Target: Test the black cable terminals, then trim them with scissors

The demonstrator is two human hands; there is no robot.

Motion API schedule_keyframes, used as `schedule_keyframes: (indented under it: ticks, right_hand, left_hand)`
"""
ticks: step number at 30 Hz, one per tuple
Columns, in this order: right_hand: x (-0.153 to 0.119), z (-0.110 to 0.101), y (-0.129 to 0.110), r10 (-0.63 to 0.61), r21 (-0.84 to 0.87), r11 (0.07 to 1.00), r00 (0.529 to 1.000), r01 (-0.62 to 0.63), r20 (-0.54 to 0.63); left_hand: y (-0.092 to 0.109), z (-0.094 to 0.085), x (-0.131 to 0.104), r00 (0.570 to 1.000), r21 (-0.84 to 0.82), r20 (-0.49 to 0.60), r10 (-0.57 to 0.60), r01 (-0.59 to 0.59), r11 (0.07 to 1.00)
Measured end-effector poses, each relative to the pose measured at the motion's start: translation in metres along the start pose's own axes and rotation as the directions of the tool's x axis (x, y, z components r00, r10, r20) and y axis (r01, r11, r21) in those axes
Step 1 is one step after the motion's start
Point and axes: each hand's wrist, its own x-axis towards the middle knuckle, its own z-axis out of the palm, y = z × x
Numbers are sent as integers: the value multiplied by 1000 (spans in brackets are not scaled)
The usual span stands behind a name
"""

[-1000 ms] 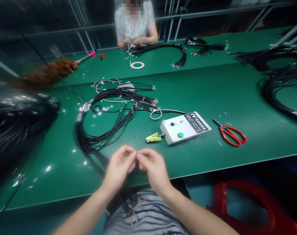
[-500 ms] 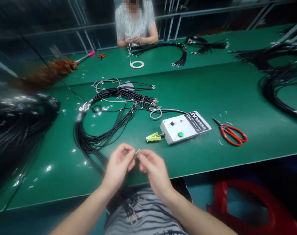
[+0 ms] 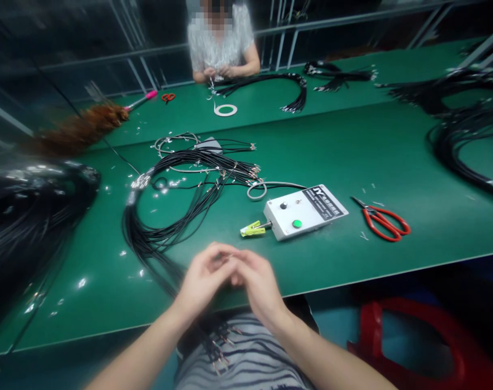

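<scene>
"In the head view, what are the 2 hands doing?"

"The left hand (image 3: 200,279) and right hand (image 3: 259,273) meet at the near table edge, curled narrow, fingertips pinched on a thin, pale wire end (image 3: 231,255). It's too blurred to say more."

"And the cable?"

"The curved bundle of thin black cables (image 3: 133,219) lies on the green tabletop (image 3: 331,262), left of the white box with a green button (image 3: 301,215). Its near strands run towards the left hand."

"How would it handle?"

"Springy and light per strand, I'd guess, heavier together, and the smooth jackets may slide. I'd grip the bundle by the silvery wrapped band (image 3: 141,181) at its far left. For the fine wire end, a light pinch just behind the tip; it'd bend or fray easily."
</scene>
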Motion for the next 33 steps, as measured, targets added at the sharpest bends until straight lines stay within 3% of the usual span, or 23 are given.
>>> schedule_keyframes:
  ticks: [7, 11, 14, 17, 19, 21, 23, 25, 29, 31, 33]
  right_hand:
    - [1, -10, -13, -67, -164, 984, 996, 75, 50]
    - [4, -20, -18, -135, -319, 933, 984, 164, 112]
    - [5, -31, -19, -186, -425, 874, 971, 234, 153]
    - [5, -44, -21, -237, -546, 777, 949, 313, 207]
    - [4, -51, -26, -337, -675, 608, 906, 418, 257]
    - [4, -54, -34, -438, -798, 311, 823, 517, 362]
    - [6, -50, -42, -446, -823, -6, 735, 568, 510]
    - [9, -44, -48, -389, -771, -224, 671, 596, 631]
    - [18, -38, -49, -303, -654, -433, 583, 620, 754]
    - [20, -42, -48, -279, -621, -479, 563, 620, 778]
    - [20, -48, -51, -262, -611, -498, 565, 616, 782]
  left_hand:
    - [-15, 8, 4, 982, 65, -173, 72, -61, 996]
    - [-17, 14, 0, 966, 264, -168, 195, -146, 953]
    - [-18, 15, -2, 922, 504, -104, 374, -275, 819]
    - [-21, 12, 1, 915, 537, -107, 388, -275, 797]
    - [-23, 10, 4, 935, 481, -148, 321, -216, 850]
    - [-23, 8, 7, 949, 434, -161, 270, -178, 883]
    - [-22, 7, 10, 956, 436, -141, 259, -175, 883]
    - [-20, 6, 11, 954, 480, -103, 281, -200, 854]
    - [-21, 0, 14, 920, 629, 95, 381, -352, 693]
    - [-24, -3, 16, 895, 679, 213, 392, -424, 599]
    - [-27, -4, 18, 886, 695, 258, 385, -447, 563]
